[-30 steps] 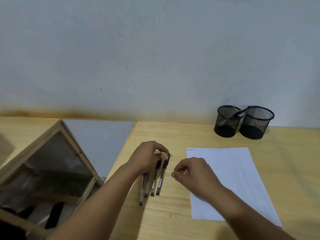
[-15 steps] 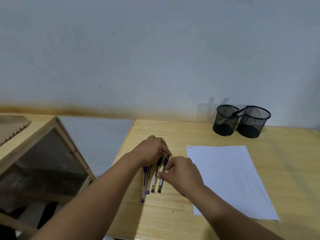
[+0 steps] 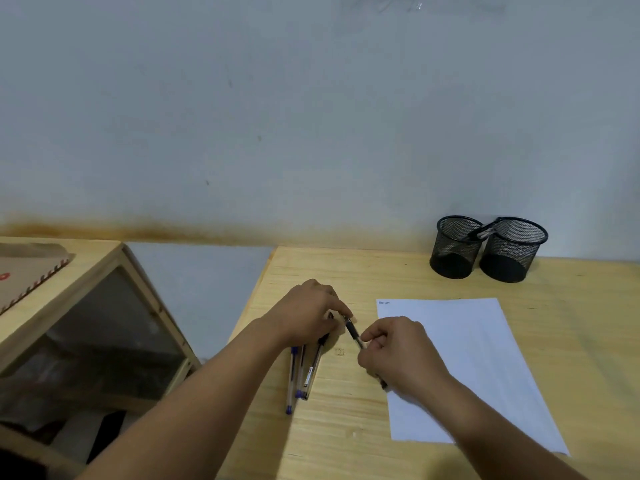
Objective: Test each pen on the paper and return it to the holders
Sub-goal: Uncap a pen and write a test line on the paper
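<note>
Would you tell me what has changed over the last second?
The right hand reached left to the row, gripped one black pen and pulled it away toward the paper. The left hand still rests on the other pens. Paper and holders stayed put.

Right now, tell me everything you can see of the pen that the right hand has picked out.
The black pen is slim, with a dark grip section and a thin body, apparently plastic. It lies slanted, its far end toward the left hand and its near end poking out below the right hand, which pinches it mid-shaft. It sits apart from the three pens under the left hand, near the paper's left edge. Whether it touches the table cannot be told.
</note>
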`<state>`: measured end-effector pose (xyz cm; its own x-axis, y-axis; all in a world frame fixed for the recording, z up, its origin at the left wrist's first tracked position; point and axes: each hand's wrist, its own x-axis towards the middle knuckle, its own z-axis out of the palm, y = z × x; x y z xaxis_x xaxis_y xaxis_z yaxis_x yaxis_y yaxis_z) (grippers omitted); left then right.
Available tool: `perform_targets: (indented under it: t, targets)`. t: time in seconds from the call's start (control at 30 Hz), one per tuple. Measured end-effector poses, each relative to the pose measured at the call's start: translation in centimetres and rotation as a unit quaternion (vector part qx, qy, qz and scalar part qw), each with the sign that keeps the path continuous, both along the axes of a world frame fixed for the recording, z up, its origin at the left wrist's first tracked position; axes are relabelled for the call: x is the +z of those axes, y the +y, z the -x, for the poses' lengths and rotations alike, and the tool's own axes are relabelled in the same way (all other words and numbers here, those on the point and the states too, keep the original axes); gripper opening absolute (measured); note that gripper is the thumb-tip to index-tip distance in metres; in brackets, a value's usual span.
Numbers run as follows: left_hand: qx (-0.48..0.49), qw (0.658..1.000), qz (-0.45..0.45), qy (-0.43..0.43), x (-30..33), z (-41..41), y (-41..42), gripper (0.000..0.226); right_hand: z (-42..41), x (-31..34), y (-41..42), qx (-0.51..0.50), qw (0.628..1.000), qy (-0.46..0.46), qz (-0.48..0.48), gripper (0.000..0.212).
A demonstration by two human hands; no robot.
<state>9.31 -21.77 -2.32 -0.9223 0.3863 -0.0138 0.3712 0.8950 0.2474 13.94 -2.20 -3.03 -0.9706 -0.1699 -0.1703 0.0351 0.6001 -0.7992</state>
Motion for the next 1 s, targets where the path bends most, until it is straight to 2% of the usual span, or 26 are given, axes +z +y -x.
perform_targets:
  t: [0.1, 0.2, 0.37, 0.5, 0.77, 1.0]
  targets:
    - [-0.020, 0.998, -0.029, 0.047, 0.2, -1.0, 1.1, 0.025, -0.9, 0.5, 2.8, 0.016, 1.000, 0.015, 0.013, 0.023]
    - [-0.038, 0.991, -0.098, 0.086, 0.2, -2.0, 2.6, 0.016, -1.6, 0.9, 5.6, 0.039, 0.998, 0.050, -0.004, 0.022]
    - [-0.042, 0.976, -0.180, 0.118, -0.4, -4.1, 4.9, 0.014, -1.8, 1.6, 8.6, 0.091, 0.986, 0.106, -0.092, 0.021]
    - [-0.020, 0.971, -0.200, 0.126, -0.9, -5.4, 6.3, 0.013, -2.0, 1.4, 9.5, 0.117, 0.973, 0.155, -0.126, 0.008]
    - [0.035, 0.958, -0.263, 0.110, -1.8, -6.8, 8.5, 0.015, -1.8, 0.8, 9.5, 0.100, 0.966, 0.218, -0.100, 0.008]
    - [0.043, 0.945, -0.304, 0.115, -2.1, -7.3, 9.5, 0.013, -2.2, 0.6, 9.2, 0.051, 0.973, 0.214, -0.064, 0.013]
